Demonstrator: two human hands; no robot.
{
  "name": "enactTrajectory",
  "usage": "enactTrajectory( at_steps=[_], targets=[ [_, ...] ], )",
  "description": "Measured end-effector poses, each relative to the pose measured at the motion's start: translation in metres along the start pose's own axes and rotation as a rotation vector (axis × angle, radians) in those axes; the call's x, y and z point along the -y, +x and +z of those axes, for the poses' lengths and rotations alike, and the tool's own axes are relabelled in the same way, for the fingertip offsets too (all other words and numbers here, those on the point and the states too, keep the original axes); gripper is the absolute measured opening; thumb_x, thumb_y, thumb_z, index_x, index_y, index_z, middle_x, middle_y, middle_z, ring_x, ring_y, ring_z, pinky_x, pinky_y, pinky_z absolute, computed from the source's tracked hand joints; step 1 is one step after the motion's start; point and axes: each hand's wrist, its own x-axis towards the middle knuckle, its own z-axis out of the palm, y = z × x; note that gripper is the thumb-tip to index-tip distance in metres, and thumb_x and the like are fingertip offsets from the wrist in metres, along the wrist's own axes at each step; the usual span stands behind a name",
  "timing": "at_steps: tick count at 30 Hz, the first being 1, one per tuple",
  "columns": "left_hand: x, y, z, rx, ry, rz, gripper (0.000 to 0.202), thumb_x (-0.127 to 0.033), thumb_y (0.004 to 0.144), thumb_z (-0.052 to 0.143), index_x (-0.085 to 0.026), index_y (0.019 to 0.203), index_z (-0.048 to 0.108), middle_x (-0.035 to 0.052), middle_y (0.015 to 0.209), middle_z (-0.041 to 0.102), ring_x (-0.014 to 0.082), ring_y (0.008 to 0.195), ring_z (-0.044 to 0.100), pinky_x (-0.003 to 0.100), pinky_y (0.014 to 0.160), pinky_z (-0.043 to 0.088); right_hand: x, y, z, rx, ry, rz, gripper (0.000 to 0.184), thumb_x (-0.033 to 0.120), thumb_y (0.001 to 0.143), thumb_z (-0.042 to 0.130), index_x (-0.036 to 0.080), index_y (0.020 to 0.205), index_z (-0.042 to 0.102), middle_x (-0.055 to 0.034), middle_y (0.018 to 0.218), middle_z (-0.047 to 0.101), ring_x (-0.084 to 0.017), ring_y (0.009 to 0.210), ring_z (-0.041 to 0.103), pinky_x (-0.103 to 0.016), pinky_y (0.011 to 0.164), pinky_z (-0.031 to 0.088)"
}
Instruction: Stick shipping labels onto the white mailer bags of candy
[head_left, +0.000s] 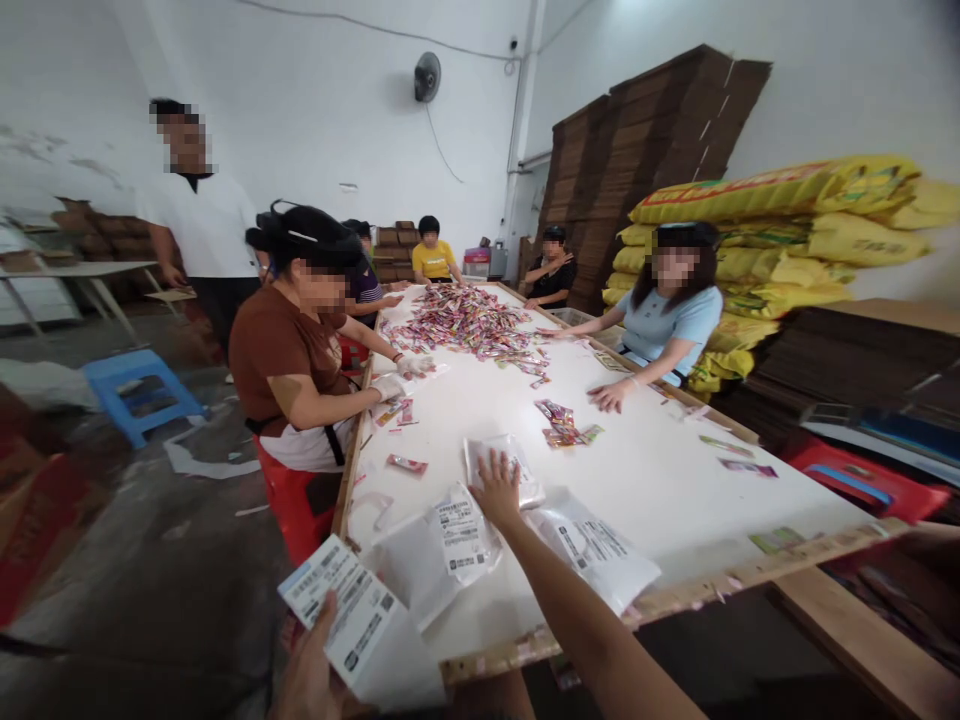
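Forward, right grip [497, 486] palm-down and splayed on bag [529, 482], left grip [311, 665] around labelled packet [369, 628]

Bare right hand [496, 484], bare left hand [306, 668]

The right hand has slim, tapering fingers [493, 464] and a shorter thumb [479, 493]; its nails are too small to make out. The wrist [519, 528] is narrow, and the long, smooth-outlined forearm [576, 605] broadens steadily toward the lower edge of the view, uncovered all along. The left hand, also uncovered, shows a rounded left thumb [324, 622]; blur and shadow hide its finer shape.
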Motion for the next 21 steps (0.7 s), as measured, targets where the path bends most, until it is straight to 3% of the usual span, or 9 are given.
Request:
enactTrajectory(
  at_steps=[3, 6, 9, 11, 12, 13, 15, 18, 21],
  targets=[
    [0.002, -0.005, -0.002, 0.064, -0.010, -0.030, 0.044, -0.027, 0.081, 0.061, -0.015, 0.123, 0.055, 0.0122, 0.087, 0.074, 0.0291, 0.085, 0.070, 0.040, 0.070, 0.057, -0.002, 0.000, -0.010, 0.117, 0.113, -0.209, 0.051, 0.035, 0.091, 0.042, 0.022, 0.140, 0.042, -0.0052, 0.152, 0.024, -0.026, 0.143, 0.006, -0.050, 0.114, -0.007],
    [0.001, -0.011, -0.003, 0.085, -0.038, -0.041, 0.044, -0.027, 0.081, 0.061, -0.013, 0.122, 0.055, 0.0137, 0.088, 0.074, 0.0293, 0.089, 0.069, 0.038, 0.072, 0.057, 0.005, 0.004, -0.037, 0.177, 0.179, -0.212, 0.039, 0.028, 0.093, 0.038, 0.022, 0.126, 0.058, -0.0076, 0.136, 0.051, -0.027, 0.137, 0.029, -0.056, 0.113, 0.004],
    [0.002, -0.013, -0.003, 0.053, -0.036, -0.050, 0.045, -0.028, 0.080, 0.063, -0.013, 0.121, 0.056, 0.0137, 0.085, 0.074, 0.0296, 0.083, 0.070, 0.038, 0.069, 0.057, 0.034, -0.021, -0.080, 0.118, 0.236, -0.220, 0.045, 0.033, 0.099, 0.022, 0.022, 0.129, 0.053, -0.0087, 0.131, 0.055, -0.022, 0.129, 0.042, -0.054, 0.113, 0.013],
    [0.003, -0.012, -0.001, 0.062, -0.022, -0.038, 0.046, -0.028, 0.080, 0.063, -0.014, 0.123, 0.054, 0.0132, 0.084, 0.074, 0.0297, 0.080, 0.071, 0.040, 0.068, 0.057, 0.063, -0.061, -0.111, 0.084, 0.367, -0.413, 0.051, 0.048, 0.098, 0.025, 0.022, 0.138, 0.042, -0.0082, 0.141, 0.046, -0.018, 0.132, 0.038, -0.044, 0.114, 0.019],
    [0.004, -0.012, 0.000, 0.080, -0.020, -0.029, 0.047, -0.028, 0.080, 0.063, -0.015, 0.124, 0.053, 0.0129, 0.084, 0.074, 0.0295, 0.080, 0.071, 0.040, 0.067, 0.057, 0.078, -0.084, -0.125, 0.096, 0.451, -0.605, 0.059, 0.057, 0.093, 0.035, 0.023, 0.141, 0.037, -0.0081, 0.144, 0.041, -0.019, 0.135, 0.033, -0.042, 0.114, 0.020],
    [0.004, -0.012, 0.001, 0.101, -0.021, -0.021, 0.048, -0.027, 0.080, 0.062, -0.015, 0.125, 0.053, 0.0126, 0.085, 0.074, 0.0291, 0.079, 0.071, 0.040, 0.067, 0.057, 0.091, -0.105, -0.137, 0.145, 0.485, -0.810, 0.069, 0.064, 0.085, 0.046, 0.027, 0.142, 0.036, -0.0065, 0.147, 0.037, -0.021, 0.138, 0.027, -0.044, 0.116, 0.014],
    [0.003, -0.015, 0.003, 0.162, -0.044, -0.048, 0.046, -0.028, 0.082, 0.059, -0.015, 0.126, 0.053, 0.0125, 0.088, 0.073, 0.0281, 0.080, 0.070, 0.040, 0.068, 0.057, 0.112, -0.139, -0.153, 0.233, 0.542, -1.051, 0.063, 0.061, 0.083, 0.055, 0.033, 0.137, 0.042, -0.0026, 0.143, 0.043, -0.020, 0.138, 0.029, -0.044, 0.117, 0.005],
    [0.003, -0.024, 0.001, 0.341, -0.120, -0.064, 0.050, -0.043, 0.078, 0.062, -0.014, 0.119, 0.059, 0.0125, 0.094, 0.072, 0.0278, 0.090, 0.067, 0.039, 0.075, 0.055, 0.125, -0.156, -0.159, 0.255, 0.636, -0.963, 0.032, 0.043, 0.091, 0.053, 0.030, 0.119, 0.059, -0.0009, 0.121, 0.063, -0.016, 0.120, 0.051, -0.042, 0.115, 0.008],
    [0.006, -0.041, -0.005, 0.465, 0.052, 0.098, 0.060, -0.046, 0.053, 0.082, -0.013, 0.101, 0.069, 0.0114, 0.092, 0.072, 0.0287, 0.090, 0.064, 0.036, 0.078, 0.053, 0.125, -0.150, -0.160, 0.272, 0.798, -0.809, 0.025, 0.039, 0.092, 0.053, 0.026, 0.107, 0.068, -0.0021, 0.101, 0.071, -0.016, 0.093, 0.064, -0.039, 0.105, 0.029]
  ],
)
